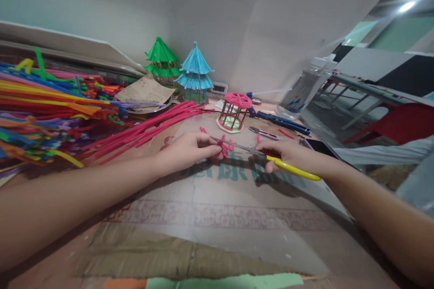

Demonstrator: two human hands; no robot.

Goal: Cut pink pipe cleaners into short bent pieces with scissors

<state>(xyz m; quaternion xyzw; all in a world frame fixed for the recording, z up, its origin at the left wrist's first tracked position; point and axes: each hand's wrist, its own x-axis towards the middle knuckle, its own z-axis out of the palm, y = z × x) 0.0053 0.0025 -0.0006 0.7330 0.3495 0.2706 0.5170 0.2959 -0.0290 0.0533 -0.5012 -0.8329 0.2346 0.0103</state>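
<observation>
The left hand is closed, thumb and fingertips pinching a small bundle of short, fuzzy pinkish-red strips. The right hand grips metal scissors with yellow handles, the blades reaching across to the bundle; whether they touch it I cannot tell.

Of the containers, a clear plastic bottle with blue markings, holding clear liquid, stands beyond the right hand. Left of the pinch and farther off, a shallow round dish lies under a brown sheet of card, which hides most of its inside. A heap of many-coloured fuzzy stems fills the far left, and loose pinkish-red stems slant from it to just beyond the left hand.

Straight beyond the bundle, near it, stands an open round frame with a pink spoked top and brown posts; a blue two-tiered pavilion is behind and left.

A translucent sheet runs from under the grip toward the body, down to a brown cardboard edge. Past the right wrist, a dark flat device lies toward the table's right side.
</observation>
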